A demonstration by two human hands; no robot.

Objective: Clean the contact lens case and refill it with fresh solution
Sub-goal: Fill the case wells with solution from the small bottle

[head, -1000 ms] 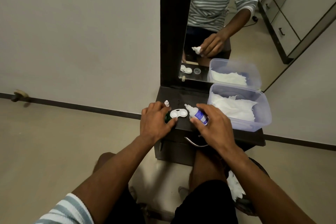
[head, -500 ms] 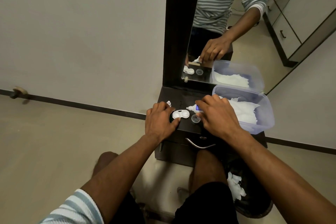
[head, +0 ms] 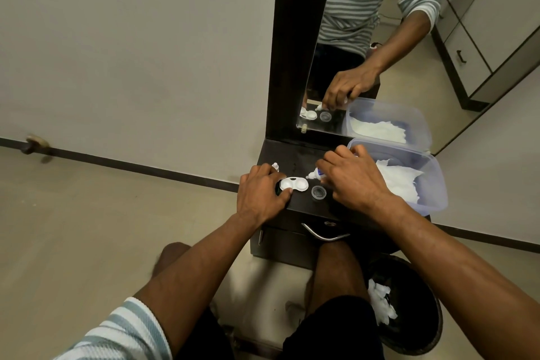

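Hands [head: 263, 193] [head: 353, 181] low (bottle [head: 317, 174] tilted).

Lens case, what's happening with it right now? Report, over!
Left hand steadies the open lens case. Right hand grips the solution bottle, nozzle aimed at the case. Clear cap lies beside the case, not blocking.

You see the white contact lens case [head: 294, 184] lying flat, both wells open, near the counter's front left corner; the tilted solution bottle [head: 315, 175] points its nozzle at it.
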